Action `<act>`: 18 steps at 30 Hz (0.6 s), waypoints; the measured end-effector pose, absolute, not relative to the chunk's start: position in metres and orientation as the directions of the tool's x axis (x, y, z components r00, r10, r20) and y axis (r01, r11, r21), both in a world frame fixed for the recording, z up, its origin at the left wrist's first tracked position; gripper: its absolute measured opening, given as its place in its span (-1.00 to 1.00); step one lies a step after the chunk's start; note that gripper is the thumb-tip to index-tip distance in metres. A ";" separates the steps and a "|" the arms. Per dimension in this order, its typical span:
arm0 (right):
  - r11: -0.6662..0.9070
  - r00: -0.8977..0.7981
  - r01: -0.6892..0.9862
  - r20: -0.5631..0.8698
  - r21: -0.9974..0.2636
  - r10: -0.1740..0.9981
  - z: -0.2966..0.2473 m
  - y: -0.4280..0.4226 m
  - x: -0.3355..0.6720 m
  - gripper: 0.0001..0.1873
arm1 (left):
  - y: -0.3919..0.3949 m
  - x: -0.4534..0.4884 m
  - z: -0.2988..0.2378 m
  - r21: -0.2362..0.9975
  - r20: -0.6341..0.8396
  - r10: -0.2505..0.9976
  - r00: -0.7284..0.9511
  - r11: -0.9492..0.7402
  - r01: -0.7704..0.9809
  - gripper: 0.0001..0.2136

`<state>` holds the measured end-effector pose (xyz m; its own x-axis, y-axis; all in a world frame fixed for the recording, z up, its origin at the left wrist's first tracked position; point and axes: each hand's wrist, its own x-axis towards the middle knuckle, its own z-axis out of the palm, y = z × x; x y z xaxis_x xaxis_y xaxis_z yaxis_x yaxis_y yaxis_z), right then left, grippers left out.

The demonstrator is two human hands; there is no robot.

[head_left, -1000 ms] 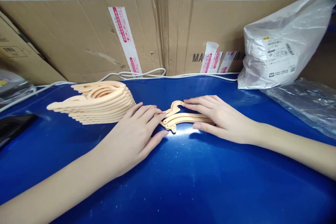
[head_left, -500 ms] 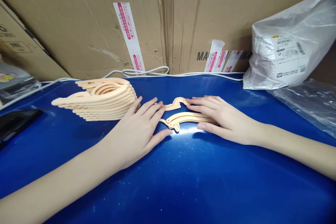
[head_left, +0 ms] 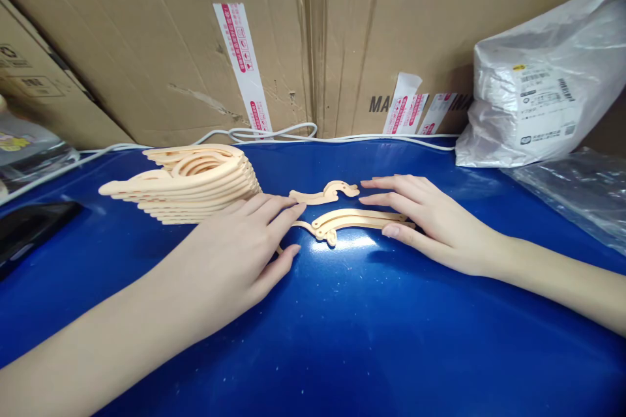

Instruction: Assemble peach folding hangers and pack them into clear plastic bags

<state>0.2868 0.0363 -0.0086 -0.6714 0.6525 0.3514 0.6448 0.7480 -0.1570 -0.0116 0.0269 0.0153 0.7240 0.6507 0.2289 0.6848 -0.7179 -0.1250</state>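
A stack of several peach plastic hanger pieces (head_left: 195, 182) lies on the blue table (head_left: 342, 339) at the left. Two loose peach pieces lie apart in the middle: a small hooked piece (head_left: 325, 194) farther back and a longer curved arm (head_left: 357, 219) nearer me. My left hand (head_left: 239, 254) lies flat with fingers stretched, its fingertips at the left end of the curved arm and beside the stack. My right hand (head_left: 430, 221) is spread flat, fingers resting on the right part of the curved arm, fingertips just short of the hooked piece.
Large taped cardboard boxes (head_left: 313, 52) wall off the back. A white cable (head_left: 274, 137) runs along their base. A white plastic parcel (head_left: 533, 104) and clear plastic bags (head_left: 577, 192) sit at the right. A dark flat object (head_left: 29, 228) lies at the left edge.
The two loose pieces, bunched together a second ago, now lie apart. My left hand has drawn back toward me and my right hand has slid slightly right.
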 end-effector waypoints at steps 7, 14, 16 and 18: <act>0.783 -0.703 0.615 0.385 -0.092 0.597 -0.009 0.038 0.288 -0.61 | 0.019 -0.016 0.027 -0.087 0.185 0.626 0.758 -0.758 0.647 -0.62; 0.794 -0.711 0.605 0.409 -0.059 0.572 -0.009 0.037 0.288 -0.64 | 0.024 -0.017 0.026 -0.036 0.112 0.641 0.759 -0.761 0.648 -0.62; 0.797 -0.714 0.603 0.414 -0.045 0.564 -0.009 0.037 0.288 -0.64 | 0.026 -0.016 0.027 -0.038 0.100 0.630 0.770 -0.771 0.636 -0.61; 0.797 -0.717 0.603 0.418 -0.029 0.558 -0.010 0.037 0.288 -0.65 | 0.027 -0.015 0.029 -0.041 0.088 0.620 0.780 -0.780 0.625 -0.63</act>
<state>0.2881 0.0369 -0.0095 -0.7172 0.5577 0.4178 0.6028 0.7973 -0.0294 -0.0149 0.0269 0.0289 0.7798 0.6199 0.0878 0.6246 -0.7799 -0.0410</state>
